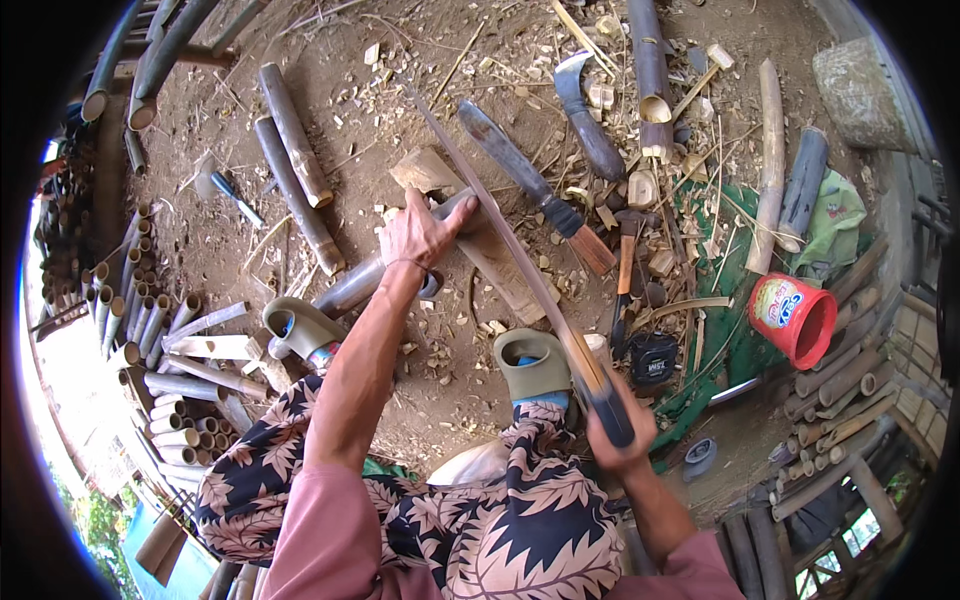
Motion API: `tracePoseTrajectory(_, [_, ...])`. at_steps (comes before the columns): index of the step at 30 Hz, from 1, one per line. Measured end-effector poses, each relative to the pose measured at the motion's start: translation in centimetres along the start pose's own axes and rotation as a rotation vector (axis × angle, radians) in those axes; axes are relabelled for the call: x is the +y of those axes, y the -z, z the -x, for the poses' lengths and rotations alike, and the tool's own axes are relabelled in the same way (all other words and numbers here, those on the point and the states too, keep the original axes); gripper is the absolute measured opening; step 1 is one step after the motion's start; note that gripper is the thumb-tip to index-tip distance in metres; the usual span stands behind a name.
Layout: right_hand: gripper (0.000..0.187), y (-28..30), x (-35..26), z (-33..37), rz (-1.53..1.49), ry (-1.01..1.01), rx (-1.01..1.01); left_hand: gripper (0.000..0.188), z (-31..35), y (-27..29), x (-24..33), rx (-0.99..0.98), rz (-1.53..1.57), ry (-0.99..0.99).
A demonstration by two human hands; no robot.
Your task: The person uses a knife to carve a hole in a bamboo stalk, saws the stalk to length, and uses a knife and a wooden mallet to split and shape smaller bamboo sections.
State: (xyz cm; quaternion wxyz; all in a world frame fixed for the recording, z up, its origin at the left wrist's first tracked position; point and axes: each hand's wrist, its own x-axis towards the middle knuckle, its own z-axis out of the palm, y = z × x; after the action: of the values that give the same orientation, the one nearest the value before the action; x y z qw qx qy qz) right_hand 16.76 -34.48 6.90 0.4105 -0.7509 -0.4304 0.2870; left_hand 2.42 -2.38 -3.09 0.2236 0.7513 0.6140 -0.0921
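Observation:
My left hand (418,232) is wrapped over a dark bamboo pole (352,285), near its far end. Under that end lies a split wooden block (512,275) on the dirt. In my right hand (622,432) is the handle of a handsaw (583,362). Its long thin blade slants up and to the left, passing close beside my left thumb and across the block. Whether the teeth touch the bamboo cannot be made out. A sheathed knife (510,160) with a wooden handle lies just right of the blade.
A billhook (588,120), a hammer (627,255) and a black tape measure (653,357) lie to the right, near a red bucket (793,320). Two cut bamboo lengths (290,135) rest at the left. Bamboo piles (180,430) line both sides; wood chips cover the ground.

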Motion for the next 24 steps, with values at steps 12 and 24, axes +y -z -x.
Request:
tracePoseTrajectory(12, [0.054,-1.5,0.1,-2.8,-0.08,0.057,0.038,0.056,-0.2,-0.8,-0.7,0.062,0.019,0.008])
tracePoseTrajectory(24, [0.052,-3.4,-0.2,-6.3,-0.157,0.07,0.075,0.05,0.1,-0.9,-0.4,0.035,0.029,-0.017])
